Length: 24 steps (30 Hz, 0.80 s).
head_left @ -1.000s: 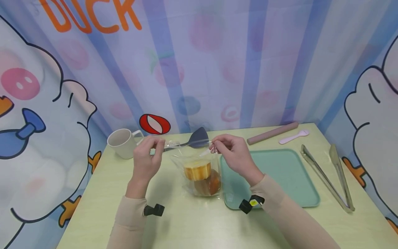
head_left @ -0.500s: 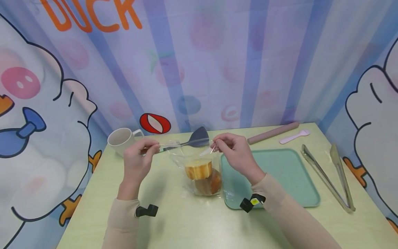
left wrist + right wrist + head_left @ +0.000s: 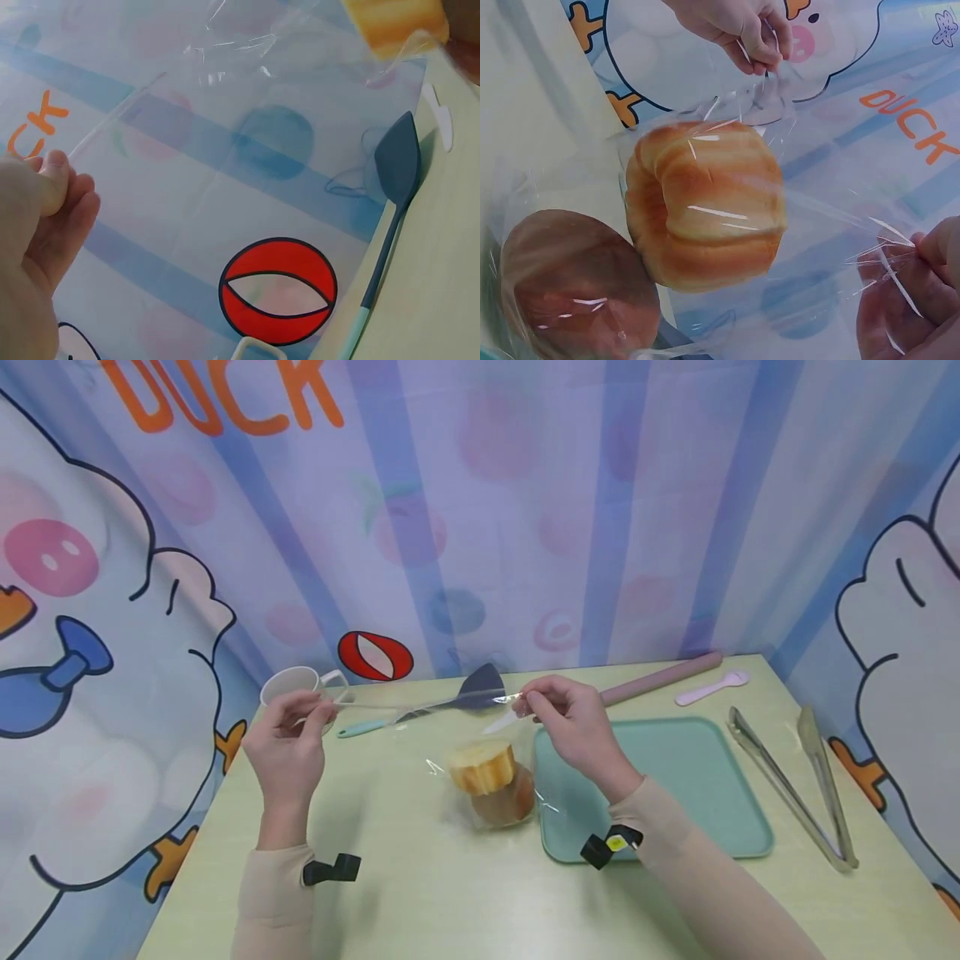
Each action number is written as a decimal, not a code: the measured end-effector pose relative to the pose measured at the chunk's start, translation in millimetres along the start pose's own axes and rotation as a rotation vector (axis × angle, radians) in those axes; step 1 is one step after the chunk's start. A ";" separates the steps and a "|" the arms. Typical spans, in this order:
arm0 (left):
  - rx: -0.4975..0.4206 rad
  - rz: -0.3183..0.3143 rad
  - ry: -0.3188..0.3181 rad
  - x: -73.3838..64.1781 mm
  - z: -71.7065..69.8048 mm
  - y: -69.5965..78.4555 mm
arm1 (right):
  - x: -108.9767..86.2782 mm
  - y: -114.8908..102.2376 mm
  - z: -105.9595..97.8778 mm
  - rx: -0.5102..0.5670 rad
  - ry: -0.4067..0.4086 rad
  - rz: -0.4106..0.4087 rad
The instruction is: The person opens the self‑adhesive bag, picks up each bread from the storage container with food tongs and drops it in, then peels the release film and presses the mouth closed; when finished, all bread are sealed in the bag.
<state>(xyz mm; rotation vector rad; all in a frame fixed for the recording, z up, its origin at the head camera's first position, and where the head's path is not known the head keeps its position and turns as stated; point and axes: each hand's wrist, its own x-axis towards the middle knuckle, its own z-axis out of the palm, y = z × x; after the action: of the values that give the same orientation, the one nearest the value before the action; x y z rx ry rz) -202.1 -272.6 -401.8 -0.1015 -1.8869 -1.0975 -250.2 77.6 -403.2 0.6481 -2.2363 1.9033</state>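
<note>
A clear plastic bag (image 3: 817, 191) hangs between my two hands over the table, its top edge drawn out nearly straight. Inside, a golden bread piece (image 3: 482, 768) with a pale top leans on a rounder brown bun (image 3: 501, 802). The right wrist view shows both the golden bread (image 3: 712, 202) and the bun (image 3: 577, 292) through the film. My left hand (image 3: 288, 747) pinches the bag's left end between thumb and fingers, in front of the mug. At the other end my right hand (image 3: 573, 731) pinches gathered film, above the tray's left corner.
Behind the hands are a white mug (image 3: 283, 680), a dark spatula (image 3: 482, 687) with a teal handle, and a small white pointed utensil (image 3: 501, 722). To the right lie a green tray (image 3: 675, 777), a mauve rod (image 3: 663, 678), a pink spoon (image 3: 712, 689) and metal tongs (image 3: 787, 797).
My left hand has moved left, pulling the bag's top edge out longer and tighter. The right hand has stayed almost in place, and the golden bread has tilted slightly.
</note>
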 end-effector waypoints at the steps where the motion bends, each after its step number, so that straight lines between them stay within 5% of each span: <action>1: -0.001 -0.004 0.028 0.0 -1.6 1.4 | -0.3 0.1 -0.2 0.005 -0.002 0.003; 8: 0.005 0.014 0.162 3.1 -9.3 20.2 | -2.7 -1.6 1.8 0.111 -0.020 0.045; 17: 0.119 -0.101 0.310 5.8 -22.8 7.2 | -1.5 -0.9 2.0 0.142 -0.004 0.055; 24: 0.194 -0.186 0.323 2.0 -32.8 -5.9 | -1.7 -1.4 1.7 0.160 -0.008 0.067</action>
<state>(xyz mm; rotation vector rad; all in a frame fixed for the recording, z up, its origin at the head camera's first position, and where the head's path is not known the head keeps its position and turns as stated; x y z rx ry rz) -184.1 -300.5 -398.2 0.3475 -1.7210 -0.9799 -247.9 76.2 -402.9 0.6091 -2.1525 2.1318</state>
